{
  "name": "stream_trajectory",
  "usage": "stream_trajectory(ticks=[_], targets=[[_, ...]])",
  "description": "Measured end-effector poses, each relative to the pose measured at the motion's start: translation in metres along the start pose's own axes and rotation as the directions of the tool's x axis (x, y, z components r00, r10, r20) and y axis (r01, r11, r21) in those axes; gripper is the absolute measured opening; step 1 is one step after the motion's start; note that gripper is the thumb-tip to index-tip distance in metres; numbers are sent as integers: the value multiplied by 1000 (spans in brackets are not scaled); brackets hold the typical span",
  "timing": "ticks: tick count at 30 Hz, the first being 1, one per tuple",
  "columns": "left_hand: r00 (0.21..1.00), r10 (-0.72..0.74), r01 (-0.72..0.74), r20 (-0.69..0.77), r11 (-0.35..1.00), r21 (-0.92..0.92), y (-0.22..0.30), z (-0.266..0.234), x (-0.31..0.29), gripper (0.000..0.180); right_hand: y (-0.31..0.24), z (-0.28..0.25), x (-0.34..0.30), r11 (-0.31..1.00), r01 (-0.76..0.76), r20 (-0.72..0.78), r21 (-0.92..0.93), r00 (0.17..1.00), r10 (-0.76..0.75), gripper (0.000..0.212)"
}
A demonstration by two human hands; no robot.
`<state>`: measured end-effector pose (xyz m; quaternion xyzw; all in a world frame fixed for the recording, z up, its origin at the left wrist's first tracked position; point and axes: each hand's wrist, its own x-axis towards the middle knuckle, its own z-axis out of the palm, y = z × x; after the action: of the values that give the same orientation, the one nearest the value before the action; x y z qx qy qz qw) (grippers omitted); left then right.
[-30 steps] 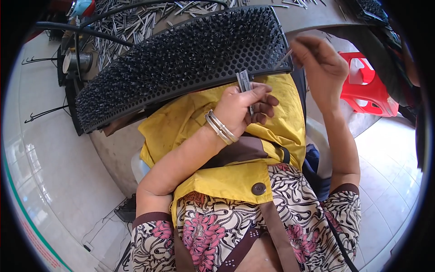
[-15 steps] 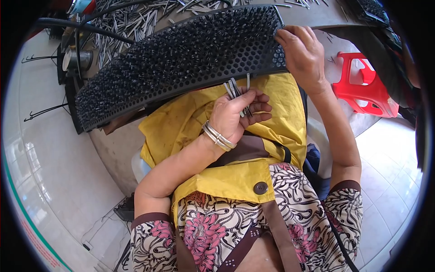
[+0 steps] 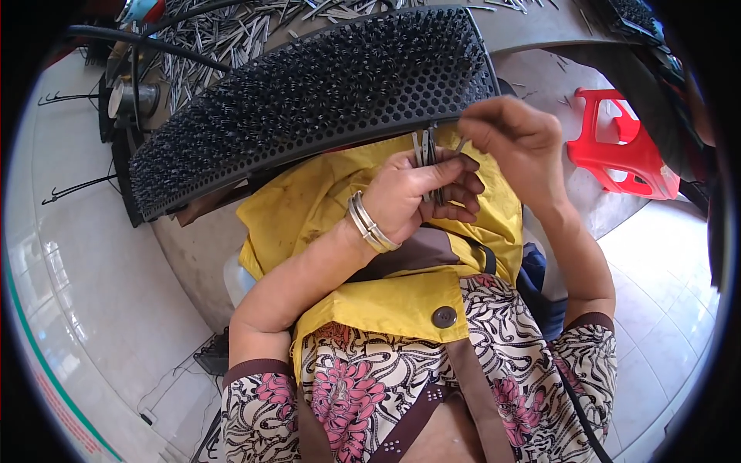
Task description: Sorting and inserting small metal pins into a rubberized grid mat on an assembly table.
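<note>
My left hand (image 3: 409, 193) is closed around a small bundle of slim grey metal strips (image 3: 427, 147), their ends standing up past the thumb. Close to its fingertips, my right hand (image 3: 525, 147) pinches the end of a single thin strip (image 3: 461, 144). Both hands are just in front of a long black rack (image 3: 423, 108) with a honeycomb of holes. Dark upright pieces (image 3: 293, 100) fill most of the holes; bare holes show along the near edge and toward the right. Yellow cloth (image 3: 293, 201) covers my lap under the hands.
A heap of loose metal strips (image 3: 224, 54) lies on the table behind the rack. Black cable (image 3: 170, 48) arches over the rack's left part, near a metal cylinder (image 3: 143, 100). To the right stands a red plastic stool (image 3: 583, 147). Another dark rack (image 3: 637, 15) is at far right.
My right hand has come off the rack's right end, down and toward my left hand, and now pinches a strip. My left hand has shifted slightly right with its bundle.
</note>
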<state>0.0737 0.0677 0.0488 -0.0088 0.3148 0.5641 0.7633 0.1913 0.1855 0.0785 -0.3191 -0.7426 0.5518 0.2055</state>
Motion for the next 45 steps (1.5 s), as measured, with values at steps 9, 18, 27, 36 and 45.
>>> stream_trajectory(ticks=[9,18,27,36,45], targets=[[959,137,-164,-250,982,-92,-5,-16,-2,16,8,0,46,814,459,-302,-356,768,-565,10],[975,107,-129,-197,986,-104,-8,-17,-11,16,19,21,79,455,744,-30,-489,507,-861,19],[982,123,-140,-146,983,-118,-8,-22,-9,17,18,28,72,278,687,249,-671,562,-789,24],[983,114,-125,-142,990,-71,-9,-17,-7,18,24,22,70,365,683,178,-633,588,-789,20],[980,135,-148,-146,985,-87,-7,-16,-10,21,-4,20,81,449,638,272,-626,717,-641,12]])
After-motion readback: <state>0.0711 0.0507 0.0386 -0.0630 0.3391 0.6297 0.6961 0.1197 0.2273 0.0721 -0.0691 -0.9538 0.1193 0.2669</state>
